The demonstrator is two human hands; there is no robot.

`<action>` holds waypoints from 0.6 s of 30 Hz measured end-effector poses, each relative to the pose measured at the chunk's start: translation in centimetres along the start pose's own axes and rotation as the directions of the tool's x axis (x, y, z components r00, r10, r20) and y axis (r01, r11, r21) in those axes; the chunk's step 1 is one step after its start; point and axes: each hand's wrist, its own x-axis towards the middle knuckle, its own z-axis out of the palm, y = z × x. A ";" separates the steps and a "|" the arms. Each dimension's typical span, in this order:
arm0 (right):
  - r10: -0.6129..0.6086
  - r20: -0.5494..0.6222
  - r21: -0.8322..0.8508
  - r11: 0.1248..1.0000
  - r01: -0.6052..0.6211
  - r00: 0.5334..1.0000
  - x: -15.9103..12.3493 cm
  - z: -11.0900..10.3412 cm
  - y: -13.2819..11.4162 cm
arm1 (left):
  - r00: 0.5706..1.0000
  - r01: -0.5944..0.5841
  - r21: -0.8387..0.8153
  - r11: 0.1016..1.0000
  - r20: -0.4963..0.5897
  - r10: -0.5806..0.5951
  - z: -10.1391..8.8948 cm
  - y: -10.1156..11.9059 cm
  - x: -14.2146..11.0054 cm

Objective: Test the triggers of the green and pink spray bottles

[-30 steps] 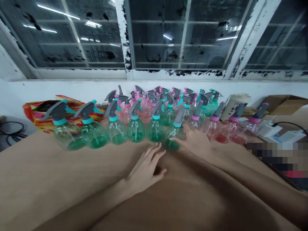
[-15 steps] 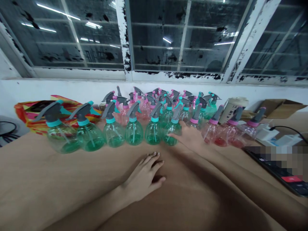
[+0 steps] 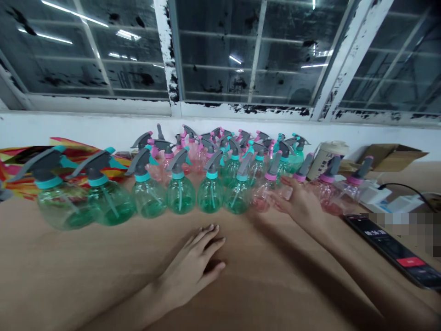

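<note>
A front row of clear spray bottles stands on the wooden table (image 3: 103, 276). Green-tinted ones with turquoise collars, such as the green spray bottle (image 3: 211, 195), fill its left and middle. Pink ones with grey trigger heads stand at its right. My right hand (image 3: 305, 204) has its thumb in front of a pink spray bottle (image 3: 262, 200) and its fingers at that bottle's right side, closed around it. The hand covers most of the neighbouring pink bottle's body. My left hand (image 3: 188, 264) lies flat on the table with fingers spread, holding nothing.
More pink and green spray bottles (image 3: 189, 142) crowd behind the row, against the wall. A colourful bag (image 3: 17, 170) lies at the left. At the right are a pale canister (image 3: 325, 158), a cardboard box (image 3: 392, 154), white adapters (image 3: 399, 204) and a phone (image 3: 389, 248).
My right hand has moved right, from the last green bottle to a pink one. The view has shifted slightly, so the bottles appear further left. My left hand stays flat on the table.
</note>
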 end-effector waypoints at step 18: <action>-0.016 0.047 -0.059 0.998 0.019 0.999 -3.4 -0.9 -1.6 | 0.999 0.039 -0.082 0.996 -0.012 -0.041 -0.3 -0.3 0.7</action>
